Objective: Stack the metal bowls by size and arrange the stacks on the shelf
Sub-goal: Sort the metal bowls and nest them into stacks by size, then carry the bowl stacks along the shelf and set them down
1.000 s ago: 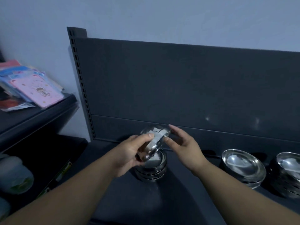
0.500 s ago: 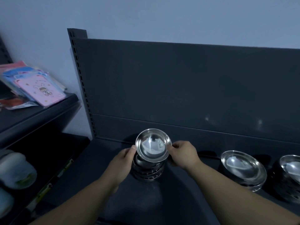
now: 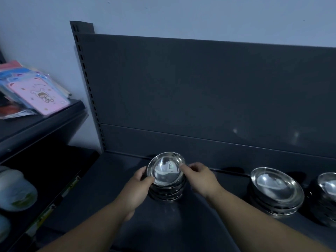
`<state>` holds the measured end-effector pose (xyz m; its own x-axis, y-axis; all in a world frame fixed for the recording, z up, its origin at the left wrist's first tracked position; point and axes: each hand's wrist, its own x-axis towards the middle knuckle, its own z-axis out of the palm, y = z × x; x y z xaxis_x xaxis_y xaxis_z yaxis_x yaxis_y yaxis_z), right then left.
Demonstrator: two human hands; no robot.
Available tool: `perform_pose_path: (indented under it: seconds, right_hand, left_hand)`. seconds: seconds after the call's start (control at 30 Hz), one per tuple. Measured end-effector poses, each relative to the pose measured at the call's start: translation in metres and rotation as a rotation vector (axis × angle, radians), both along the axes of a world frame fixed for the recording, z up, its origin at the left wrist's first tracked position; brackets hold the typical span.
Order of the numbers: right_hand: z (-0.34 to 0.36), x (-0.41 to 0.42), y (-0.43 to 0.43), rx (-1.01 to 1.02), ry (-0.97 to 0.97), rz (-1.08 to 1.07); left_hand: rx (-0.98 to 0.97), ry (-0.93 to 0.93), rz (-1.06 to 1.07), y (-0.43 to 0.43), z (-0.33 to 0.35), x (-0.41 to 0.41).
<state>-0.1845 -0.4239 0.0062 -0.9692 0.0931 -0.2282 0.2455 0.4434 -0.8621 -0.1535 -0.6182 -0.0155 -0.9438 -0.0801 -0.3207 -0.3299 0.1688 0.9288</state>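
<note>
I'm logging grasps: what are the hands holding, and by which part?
Both hold the top bowl by its rim: the left hand at the near-left edge, the right hand at the right edge.

One wide-angle camera, worn on the person's head, gives the only view. It looks forward and down along both forearms onto the dark shelf (image 3: 181, 230) and faces the shelf's upright back panel (image 3: 200, 88), with pale wall above. The left hand (image 3: 135, 190) and right hand (image 3: 201, 176), gripping a small bowl stack (image 3: 166, 171), sit low at centre, near the lens. A side rack (image 3: 36, 130) fills the left edge. A larger bowl stack (image 3: 276, 190) lies toward the right edge, with another cut by the frame.
</note>
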Motion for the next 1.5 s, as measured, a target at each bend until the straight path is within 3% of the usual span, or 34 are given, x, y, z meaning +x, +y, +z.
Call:
perform_pose_path:
  seconds: [0.13, 0.33, 0.63, 0.9, 1.17, 1.5]
  right_hand:
    - [-0.012, 0.011, -0.002, -0.378, -0.167, 0.028]
    - [-0.035, 0.014, -0.003, -0.568, -0.226, 0.058]
    - [-0.019, 0.06, 0.002, -0.601, -0.084, -0.132]
    - [-0.011, 0.154, 0.057, -0.561, 0.023, -0.374]
    - [-0.006, 0.281, 0.159, -0.633, 0.148, -0.667]
    - [-0.005, 0.497, 0.347, -0.567, 0.255, -0.969]
  left_hand:
    - [0.23, -0.139, 0.012, 0.004, -0.007, -0.002]
    - [0.354, -0.134, -0.022, 0.008, -0.015, -0.001]
    - [0.32, 0.01, -0.238, 0.019, -0.011, 0.002]
    - [0.315, 0.08, -0.513, 0.084, -0.005, 0.051]
    - [0.305, 0.09, -0.774, 0.21, 0.018, 0.139]
    - [0.338, -0.017, -1.025, 0.432, 0.024, 0.326]
